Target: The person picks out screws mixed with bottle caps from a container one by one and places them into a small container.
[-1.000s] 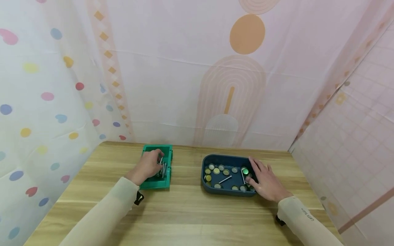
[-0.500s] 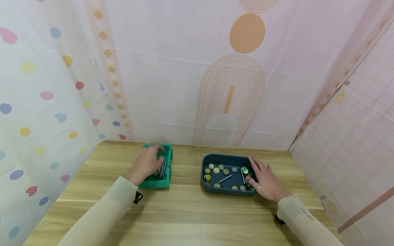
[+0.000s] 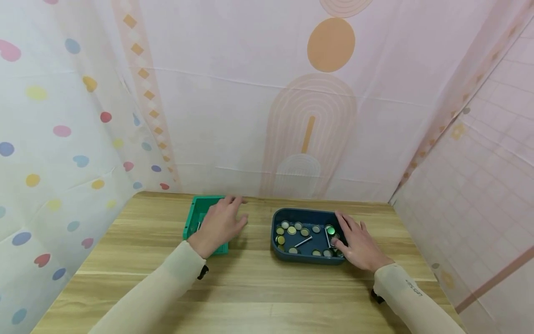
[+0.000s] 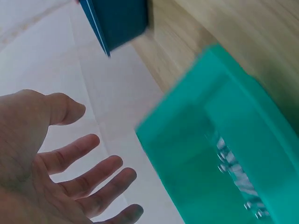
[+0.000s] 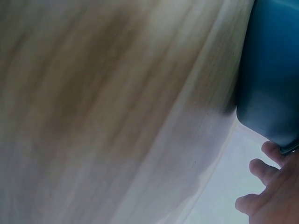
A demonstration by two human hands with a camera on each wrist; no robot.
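My left hand (image 3: 220, 226) is above the right side of the green bin (image 3: 204, 202), fingers spread and holding nothing; the left wrist view shows its bare palm. Several metal bolts (image 4: 236, 172) lie in that bin, and the hand hides most of them in the head view. My right hand (image 3: 362, 245) holds the right end of the dark blue tray (image 3: 306, 260), thumb over the inside and fingers outside the rim. Inside the tray are several bottle caps (image 3: 292, 230), a shiny green cap (image 3: 331, 230), a slanted bolt (image 3: 303, 241) and another bolt (image 3: 327, 237) near the thumb.
The bin and tray stand apart on a wooden table (image 3: 258, 287), near its back edge. A patterned cloth (image 3: 233, 116) hangs behind the table, with a dotted cloth (image 3: 54, 176) on the left and a checked one (image 3: 492, 185) on the right.
My left hand has let go of the bolts, lifted out of the green bin and moved right, its fingers spreading. The right hand has stayed at the tray.
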